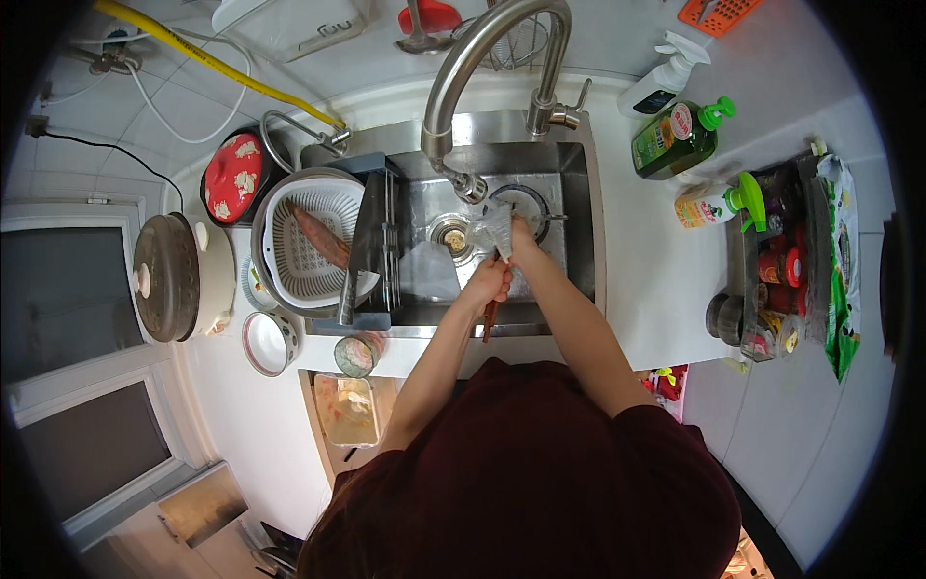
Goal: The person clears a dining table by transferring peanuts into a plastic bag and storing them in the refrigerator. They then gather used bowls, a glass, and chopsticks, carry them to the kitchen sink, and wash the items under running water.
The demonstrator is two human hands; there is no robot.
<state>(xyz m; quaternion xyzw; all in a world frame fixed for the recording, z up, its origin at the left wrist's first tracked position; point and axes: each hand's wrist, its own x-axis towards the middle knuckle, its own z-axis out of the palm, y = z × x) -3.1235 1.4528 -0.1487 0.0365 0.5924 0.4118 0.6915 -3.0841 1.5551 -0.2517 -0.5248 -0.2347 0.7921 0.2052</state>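
Over the steel sink (582,268), my left hand (490,281) is closed around a bundle of reddish-brown chopsticks (490,318), whose ends point down towards me. My right hand (522,239) is at their upper end, beside a pale, translucent mesh-like cloth (493,230); its fingers are partly hidden, so its grip is unclear. The steel faucet (470,187) hangs just above the cloth. A dark round wire ring (532,199) lies in the sink behind my right hand. Left of the drain (454,239) is a translucent whitish sheet (428,273).
On the left, a white colander (278,253) holds a sweet potato (318,235), with a cleaver (362,246) beside it. A glass (357,354) stands at the front edge, near a bowl (269,344). Right of the sink are a green soap bottle (669,145) and a spray bottle (705,205).
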